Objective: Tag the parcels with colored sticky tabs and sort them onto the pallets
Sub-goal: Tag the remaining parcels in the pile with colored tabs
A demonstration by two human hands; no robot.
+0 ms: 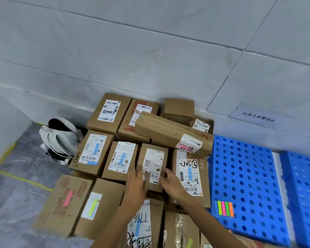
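- Brown cardboard parcels lie packed side by side in rows in the corner, against the pale tiled wall (150, 51).
- The left hand (135, 187) rests on the small middle parcel (153, 158). Its fingers lie straight along the box's left edge and its thumb is on the white shipping label (154, 165), so its grip is released.
- The right hand (170, 183) reaches to the same label from the right, with its fingertips at the label's edge. Blur hides whether its grip pinches anything, so that cannot be told.
- No coloured tab shows on the middle parcel's label.
- Blue tabs sit on the labels of the neighbouring parcels, for example the one to the left (122, 159).
- A near-left parcel (61, 199) carries a pink tab, and the parcel beside it (100, 203) carries a yellow-green one.
- A long parcel (168, 131) lies tilted across the stack. It has a pink tab on the label at its right end.
- To the right of the parcels lies a blue perforated plastic pallet (249, 176), and a second pallet (304, 194) lies just beyond it.
- The pad of sticky tabs (225, 208) lies on the first pallet's near left corner, showing yellow, pink, green and orange strips.
- A pair of white sneakers (61, 138) sits on the grey floor (16, 203) to the left of the parcels.
- A paper sign (258, 116) with printed characters is fixed low on the wall.
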